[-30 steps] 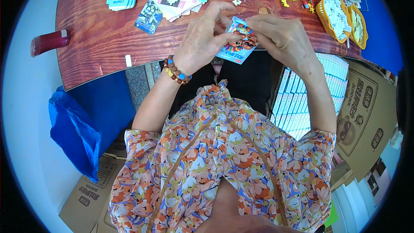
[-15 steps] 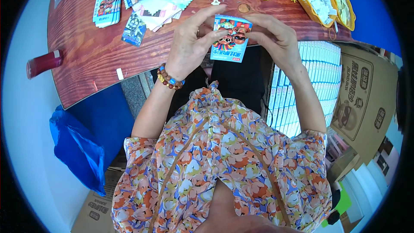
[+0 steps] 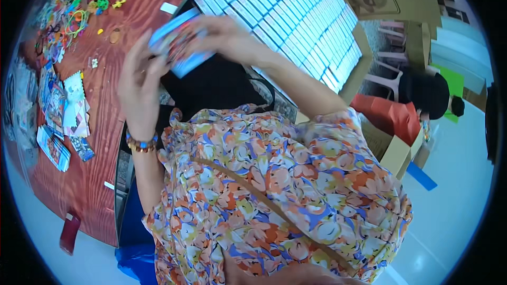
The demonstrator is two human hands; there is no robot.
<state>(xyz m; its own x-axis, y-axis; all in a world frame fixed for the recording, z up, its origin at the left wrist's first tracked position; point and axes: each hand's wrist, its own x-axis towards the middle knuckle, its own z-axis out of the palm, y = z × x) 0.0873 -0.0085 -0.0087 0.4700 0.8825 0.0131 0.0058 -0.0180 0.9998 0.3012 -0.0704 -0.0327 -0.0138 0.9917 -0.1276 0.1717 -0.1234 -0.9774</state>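
Blurred by motion, a small blue cardboard box (image 3: 181, 47) with colourful printing is held tilted between my hands, above my dark-clothed lap at the table's edge. My right hand (image 3: 224, 37) grips it from the right, fingers over its printed face. At its left end my left hand (image 3: 138, 82), with a beaded bracelet on the wrist, has thumb and fingers closed about the edge. Just beyond my right hand stands a large carton filled with rows of similar small boxes (image 3: 285, 16).
On the reddish wooden table (image 3: 100, 190) are a pile of small colourful toys (image 3: 79, 8), a stack of flat printed packets (image 3: 53, 148), sheets of cards (image 3: 75, 103) and a dark red object (image 3: 69, 234). A red bag (image 3: 388, 116) and a pink stool (image 3: 388, 82) stand right.
The view has turned toward the right, bringing the carton of boxes to the centre. Both hands have tilted the small box and brought it closer to the carton.
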